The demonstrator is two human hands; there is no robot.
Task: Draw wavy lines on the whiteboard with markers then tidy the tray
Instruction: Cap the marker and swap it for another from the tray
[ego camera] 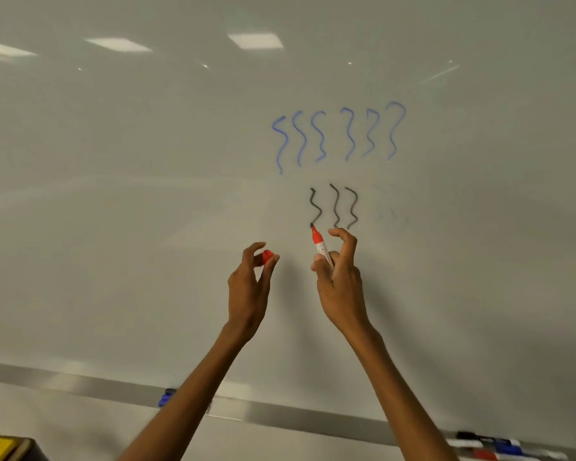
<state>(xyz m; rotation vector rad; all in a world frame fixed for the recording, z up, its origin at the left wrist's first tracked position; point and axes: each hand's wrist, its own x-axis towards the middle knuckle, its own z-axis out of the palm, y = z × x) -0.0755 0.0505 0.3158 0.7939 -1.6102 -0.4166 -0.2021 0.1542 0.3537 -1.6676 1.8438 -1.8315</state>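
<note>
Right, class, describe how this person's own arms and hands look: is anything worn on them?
Both the left hand and right hand are bare: no gloves, rings or watch show. The forearms are bare too, slender, with no sleeve in view.

On the board (113, 227), three lower lines (335, 207) sit under six upper lines (336, 134). The marker (321, 249) tip meets the leftmost lower line's foot, with the cap (267, 256) to its left.
</note>
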